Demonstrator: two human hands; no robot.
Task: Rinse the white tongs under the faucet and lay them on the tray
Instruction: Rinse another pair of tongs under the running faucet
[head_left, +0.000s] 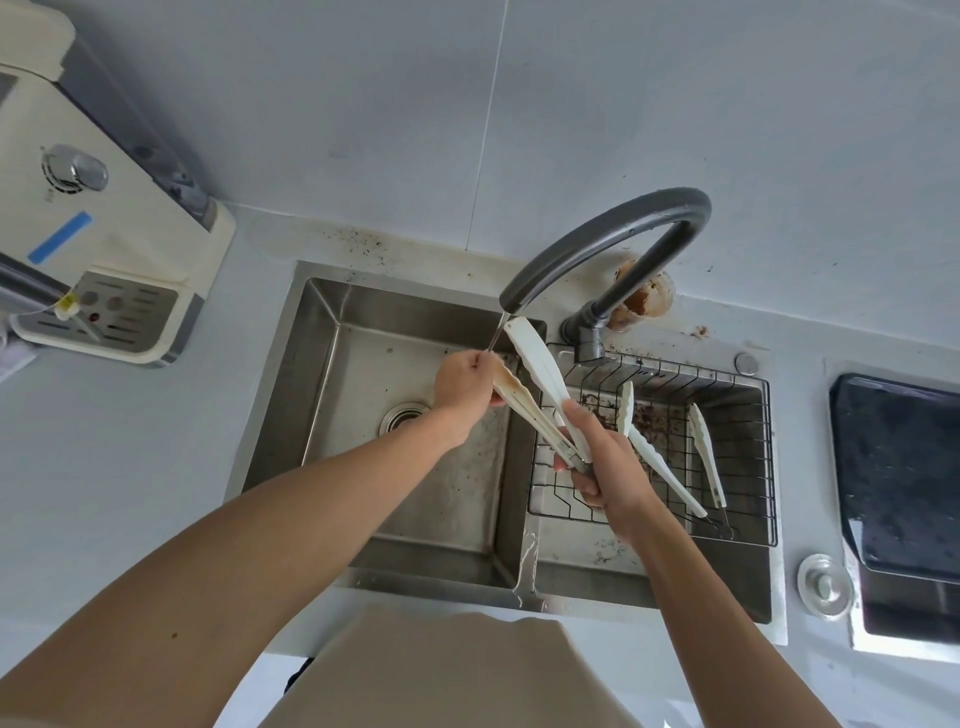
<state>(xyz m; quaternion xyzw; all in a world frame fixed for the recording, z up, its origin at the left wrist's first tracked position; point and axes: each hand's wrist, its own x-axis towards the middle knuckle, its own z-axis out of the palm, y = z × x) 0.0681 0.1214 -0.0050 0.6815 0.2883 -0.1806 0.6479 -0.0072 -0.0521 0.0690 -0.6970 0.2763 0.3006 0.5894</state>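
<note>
The faucet (618, 234) arches over the sink divider, and a second pair of tongs (670, 467) occupies the wire tray (753, 535).

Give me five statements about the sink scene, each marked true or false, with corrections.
1. Water runs from the faucet. True.
2. The right hand holds the white tongs near the hinge end. True.
3. The left hand rests on the faucet. False: it grips one stained arm of the tongs.
4. The wire rack is empty. False: a second pair of tongs lies in it.
5. The tongs are held over the left basin. True.
</note>
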